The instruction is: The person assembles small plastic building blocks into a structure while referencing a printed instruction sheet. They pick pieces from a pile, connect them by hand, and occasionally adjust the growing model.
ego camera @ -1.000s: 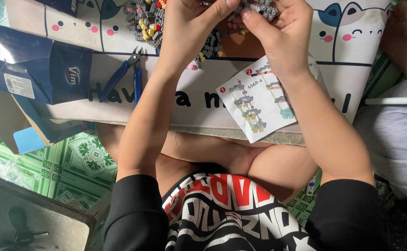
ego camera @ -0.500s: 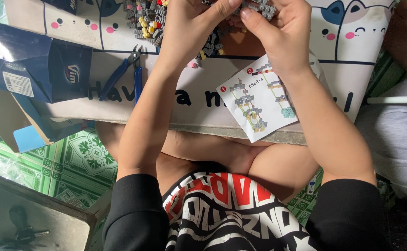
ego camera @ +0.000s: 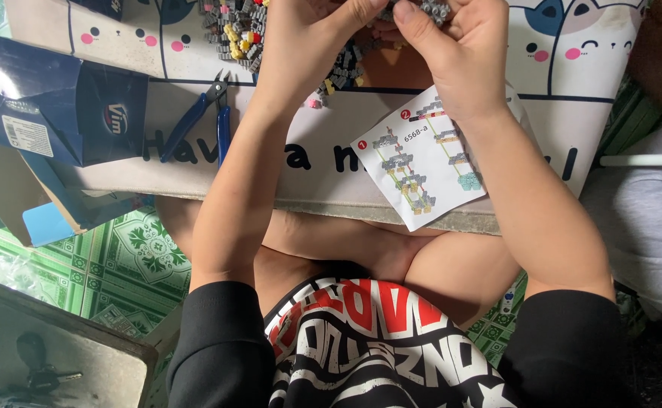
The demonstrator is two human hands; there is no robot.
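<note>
Head view, top centre: left hand and right hand, fingers closed together on a small grey brick assembly at the frame's top edge. Brick pile upper left; blue pliers; instruction sheet centre; blue carton far left.

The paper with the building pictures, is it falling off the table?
A bit odd: the instruction sheet lies askew, one corner hanging past the table edge. The right hand wrist rests above it.
</note>
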